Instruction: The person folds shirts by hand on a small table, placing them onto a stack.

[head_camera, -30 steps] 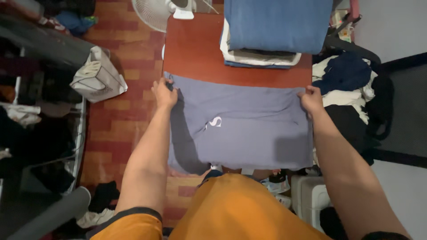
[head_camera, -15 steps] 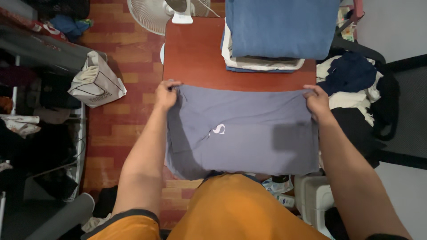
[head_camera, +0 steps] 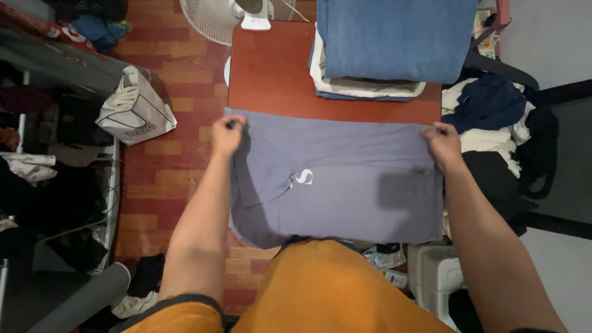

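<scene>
Grey-blue shirt point(head_camera: 345, 179) is pinched at both far corners: the fingers of the left hand point(head_camera: 227, 134) are curled tight over the left corner, and the right hand point(head_camera: 443, 145) has its fingers closed on the right corner in the same way. Out from those grips the cloth lies flat across the near half of the red-brown table point(head_camera: 271, 74), its near edge drooping over the table's front toward the person's orange top point(head_camera: 327, 290).

Against the look of it a second ago, the far edge runs straighter and more taut from hand to hand, the wrinkles by the left arm have thinned, and the small white mark near the middle sits in plainer sight. I'd judge the piece is being squared up and smoothed.

Its long axis runs left to right across the table, the gripped edge facing away from the person. Just beyond it, apart from it, stands a stack of folded clothes point(head_camera: 382, 55) topped in blue. A white fan point(head_camera: 222, 15) sits at the table's far left corner, and a pale tote bag point(head_camera: 135, 108) rests on the floor to the left.
</scene>
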